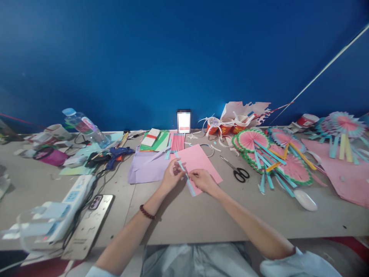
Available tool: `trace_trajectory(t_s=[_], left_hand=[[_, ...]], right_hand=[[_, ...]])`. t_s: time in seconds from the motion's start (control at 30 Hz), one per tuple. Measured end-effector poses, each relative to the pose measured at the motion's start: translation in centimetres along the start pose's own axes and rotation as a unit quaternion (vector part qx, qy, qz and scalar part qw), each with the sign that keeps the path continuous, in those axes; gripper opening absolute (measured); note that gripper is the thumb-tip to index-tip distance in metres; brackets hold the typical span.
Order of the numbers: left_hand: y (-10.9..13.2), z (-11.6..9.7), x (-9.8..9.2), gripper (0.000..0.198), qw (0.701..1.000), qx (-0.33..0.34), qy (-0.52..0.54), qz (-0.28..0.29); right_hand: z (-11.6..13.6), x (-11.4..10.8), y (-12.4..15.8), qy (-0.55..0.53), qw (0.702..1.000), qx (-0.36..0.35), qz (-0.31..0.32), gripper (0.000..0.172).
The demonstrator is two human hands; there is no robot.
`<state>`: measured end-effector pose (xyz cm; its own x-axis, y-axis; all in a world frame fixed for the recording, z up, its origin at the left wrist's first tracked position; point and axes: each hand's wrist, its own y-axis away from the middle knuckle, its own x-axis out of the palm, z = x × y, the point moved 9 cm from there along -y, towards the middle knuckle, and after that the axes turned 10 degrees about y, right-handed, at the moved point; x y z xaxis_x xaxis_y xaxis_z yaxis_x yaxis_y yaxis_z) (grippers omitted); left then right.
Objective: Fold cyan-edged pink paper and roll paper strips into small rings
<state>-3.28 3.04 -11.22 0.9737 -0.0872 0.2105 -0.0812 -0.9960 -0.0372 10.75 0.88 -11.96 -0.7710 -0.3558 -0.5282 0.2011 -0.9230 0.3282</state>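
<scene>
A pink sheet of paper point(201, 157) lies tilted in front of me, with a narrow light-blue strip point(190, 187) along its left edge. My left hand point(172, 175) is at that edge, fingers curled and pinching the strip side of the sheet. From the right, my right hand point(202, 180) pinches at the same edge, its fingertips close to the left ones. Both sets of fingertips cover part of the strip, so whether it is a fold or a separate piece I cannot tell. Purple sheets point(144, 169) lie left of my left hand.
Scissors point(238, 171) lie to the right, before several pleated paper fans point(253, 140). A white spoon point(306, 201) sits near the right front. On the left are a blue glue gun point(117, 156), a power strip point(70, 204) and a phone point(89, 227). A lit screen point(183, 122) stands at the back.
</scene>
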Motion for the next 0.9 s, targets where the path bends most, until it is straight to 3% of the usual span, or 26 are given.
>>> trace_trajectory(t_s=[0.13, 0.33, 0.53, 0.9], left_hand=[[-0.1, 0.1, -0.1, 0.054, 1.0, -0.002, -0.001, -0.007], [0.2, -0.1, 0.1, 0.053, 1.0, -0.006, -0.002, -0.008], [0.6, -0.7, 0.8, 0.047, 1.0, -0.006, -0.016, 0.014], [0.9, -0.6, 1.7, 0.055, 0.998, -0.015, -0.003, 0.056]], right_hand=[[0.2, 0.0, 0.3, -0.009, 1.0, 0.011, 0.013, 0.018], [1.2, -0.6, 0.6, 0.011, 1.0, -0.021, -0.018, 0.015], [1.4, -0.7, 0.7, 0.009, 0.999, -0.029, -0.021, 0.016], [1.3, -0.4, 0.8, -0.001, 0.999, -0.042, -0.007, 0.018]])
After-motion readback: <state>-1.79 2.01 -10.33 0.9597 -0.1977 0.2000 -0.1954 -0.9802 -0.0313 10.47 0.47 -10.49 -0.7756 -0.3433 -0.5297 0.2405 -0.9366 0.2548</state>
